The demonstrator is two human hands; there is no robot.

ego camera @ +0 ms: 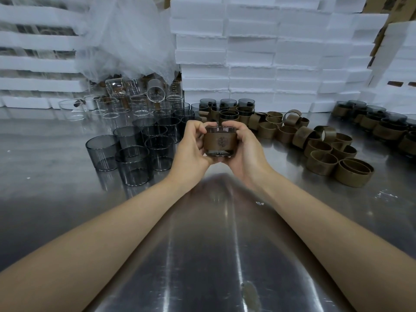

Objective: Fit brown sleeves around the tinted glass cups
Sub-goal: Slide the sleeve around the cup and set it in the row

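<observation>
We've got the sleeved cup [220, 141] gripped between left hand [191, 147] and right hand [243, 147], above the steel table [202, 255]. Bare tinted cups [135, 149] left, loose sleeves [324, 152] right, foam boxes [270, 52] stacked behind.

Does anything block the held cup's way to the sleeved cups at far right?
Yes: loose brown sleeves lie on the table between the held cup and the sleeved cups; lifted over them, nothing visible blocks it.
</observation>
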